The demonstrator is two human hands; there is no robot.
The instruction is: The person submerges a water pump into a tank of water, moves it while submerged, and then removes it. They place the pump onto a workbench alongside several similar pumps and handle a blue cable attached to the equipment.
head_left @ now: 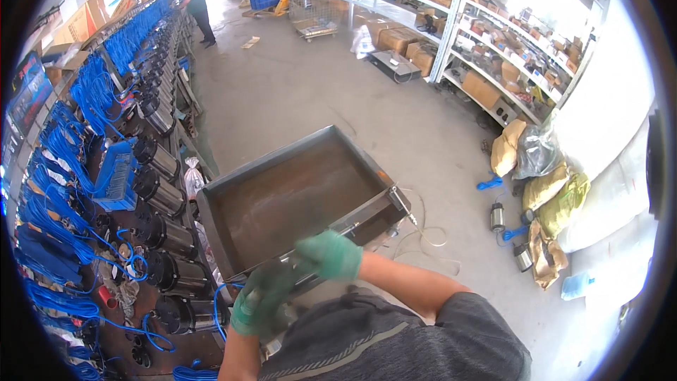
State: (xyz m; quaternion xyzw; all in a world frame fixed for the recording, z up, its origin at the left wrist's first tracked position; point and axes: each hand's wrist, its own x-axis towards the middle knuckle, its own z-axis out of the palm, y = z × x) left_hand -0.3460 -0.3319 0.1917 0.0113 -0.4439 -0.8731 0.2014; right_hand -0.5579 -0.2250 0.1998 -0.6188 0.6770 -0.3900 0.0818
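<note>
While the metal tray point(296, 194) is gripped at its near rim by both gloved hands, left point(257, 300) and right point(330, 254) closed tight, it is kept level ahead.

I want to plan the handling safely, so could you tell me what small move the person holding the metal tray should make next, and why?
Probably steady it level before anything else. Both gloved hands, left hand and right hand, grip only the near edge of the empty tray, which juts out tilted over the floor beside the row of motors.
</note>
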